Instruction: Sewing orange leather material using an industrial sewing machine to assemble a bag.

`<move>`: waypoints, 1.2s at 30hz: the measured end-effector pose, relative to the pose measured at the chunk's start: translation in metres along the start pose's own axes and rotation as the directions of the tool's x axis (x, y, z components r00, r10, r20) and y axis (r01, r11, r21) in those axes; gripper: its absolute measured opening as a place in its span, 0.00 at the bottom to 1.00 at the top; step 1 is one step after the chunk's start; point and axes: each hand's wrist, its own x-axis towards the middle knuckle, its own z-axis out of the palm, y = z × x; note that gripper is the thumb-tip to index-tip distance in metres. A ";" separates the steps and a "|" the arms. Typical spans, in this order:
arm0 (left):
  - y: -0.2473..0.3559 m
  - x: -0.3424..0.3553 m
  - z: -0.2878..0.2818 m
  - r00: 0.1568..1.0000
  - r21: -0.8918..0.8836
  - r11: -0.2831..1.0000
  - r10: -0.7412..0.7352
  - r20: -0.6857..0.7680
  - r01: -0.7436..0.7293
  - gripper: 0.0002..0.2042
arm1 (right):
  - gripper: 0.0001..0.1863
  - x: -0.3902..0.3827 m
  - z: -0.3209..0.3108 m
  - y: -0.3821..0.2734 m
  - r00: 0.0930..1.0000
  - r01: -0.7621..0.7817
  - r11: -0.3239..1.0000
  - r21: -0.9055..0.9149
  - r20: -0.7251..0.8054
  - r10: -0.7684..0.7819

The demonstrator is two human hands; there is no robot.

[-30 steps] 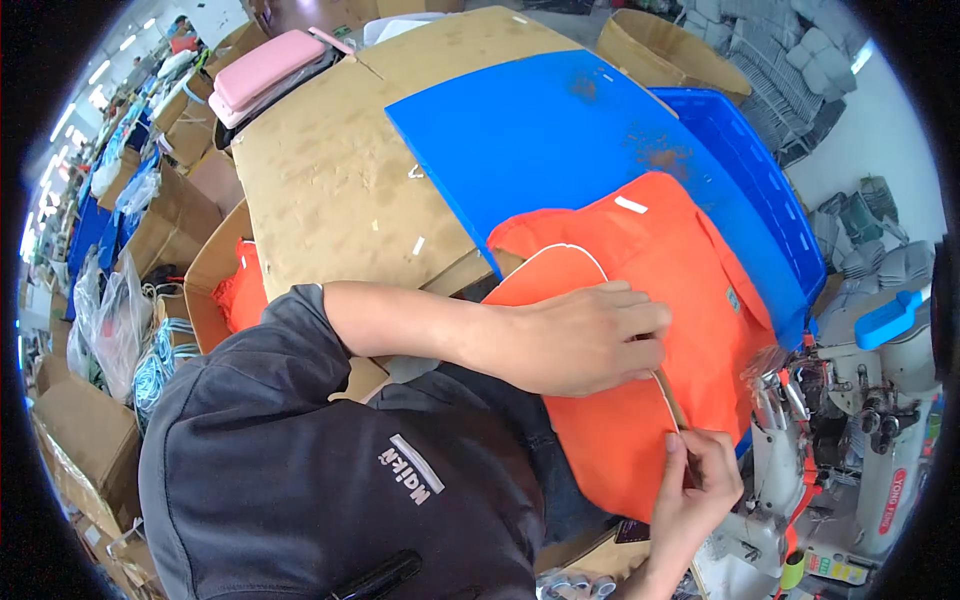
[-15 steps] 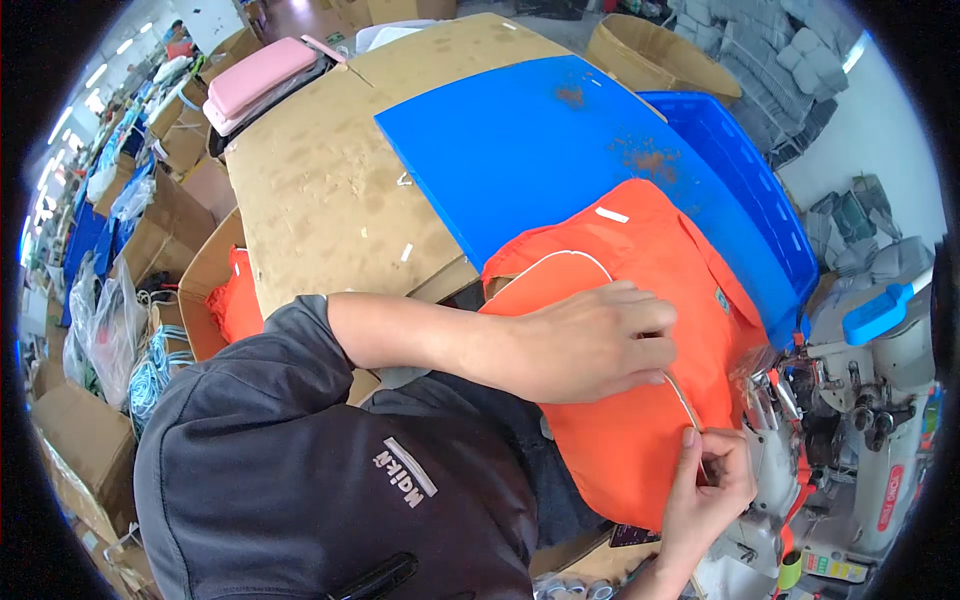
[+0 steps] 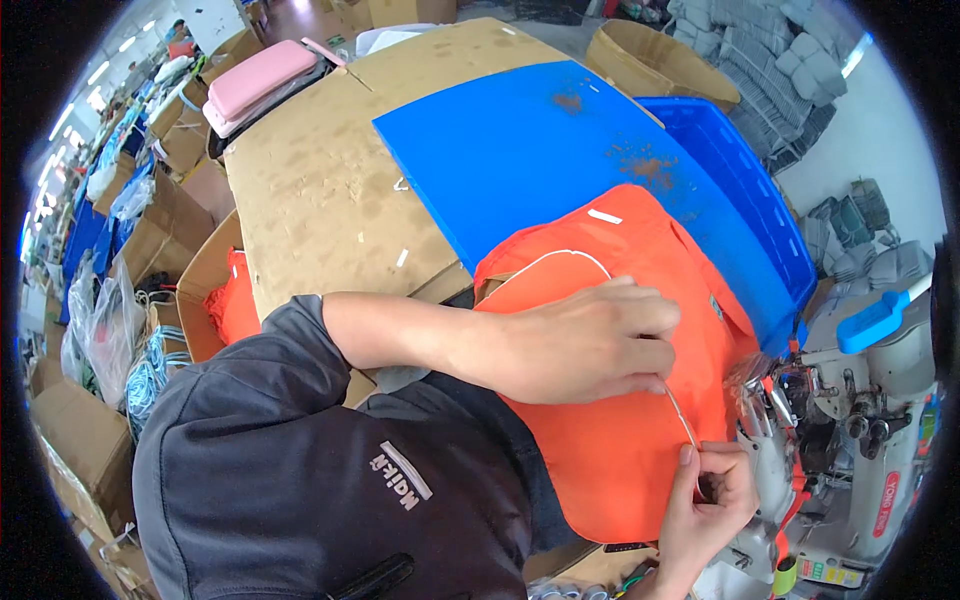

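An orange fabric piece [image 3: 610, 450] edged with thin white piping [image 3: 678, 412] lies across my lap and the near edge of the work surface. My left hand [image 3: 600, 340] reaches over it from the left, fingers curled and closed on the piped edge. Lower right, my right hand [image 3: 722, 490] pinches the same edge between thumb and forefinger. A short stretch of piping runs taut between the two hands. On the far part of the fabric sits a small white strip [image 3: 604, 216].
A sewing machine [image 3: 880, 430] stands close on the right, with a blue-headed brush [image 3: 872, 322] by it. Beyond the fabric lie a blue board [image 3: 500, 140] and a cardboard-covered table [image 3: 310, 190]. A blue crate [image 3: 745, 150] is at far right; a pink case [image 3: 262, 78] at far left.
The orange fabric has shifted slightly left and toward me. My right hand has dropped a little; my left hand keeps its grip in almost the same place.
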 end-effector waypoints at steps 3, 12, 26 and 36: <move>0.000 0.001 -0.002 1.000 -0.005 1.000 -0.013 0.028 0.013 0.08 | 0.11 0.001 -0.001 0.000 1.000 -0.004 1.000 0.009 0.015 0.004; -0.005 0.008 -0.004 1.000 -0.036 0.999 0.017 0.010 -0.016 0.09 | 0.09 0.006 -0.003 -0.005 0.995 -0.097 0.991 0.091 0.013 0.096; -0.036 0.121 -0.049 0.830 -0.320 0.931 0.313 0.462 -0.173 0.09 | 0.09 0.006 0.011 -0.007 0.957 -0.289 0.841 0.457 0.105 0.271; -0.098 0.174 0.057 0.579 -0.425 0.882 0.242 0.779 0.204 0.11 | 0.07 0.011 0.021 0.045 0.862 -0.312 0.604 0.733 -0.048 0.504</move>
